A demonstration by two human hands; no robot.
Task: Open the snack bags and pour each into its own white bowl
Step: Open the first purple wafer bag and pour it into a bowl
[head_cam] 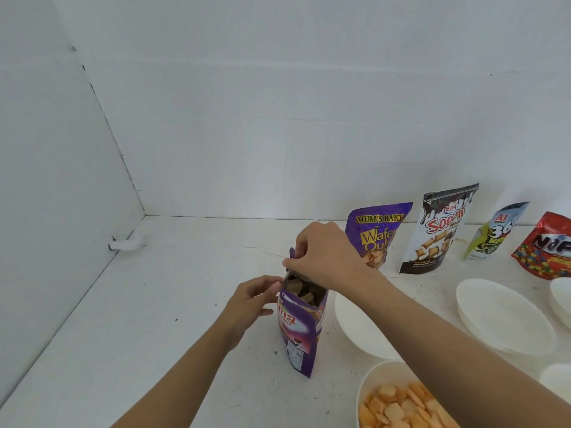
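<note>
Both hands are gripping the open purple bag (299,329) standing mid-table (148,319): right hand (321,254) pinching its torn top strip, left hand (251,299) holding its rim.

The purple bag (377,234) at the back says "MUM'S BAKE" and "Wafer". The blue-topped bag (497,233) says "A1". The front purple bag (299,329) shows "ma".

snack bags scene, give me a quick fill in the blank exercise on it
1. Both hands, left hand and right hand, are at the top of the ____ bag.
2. The bowl of orange crackers sits ____ to the camera than the empty bowl.
3. Against the wall stand ____ more bags.

Missing words: purple; nearer; four
</note>
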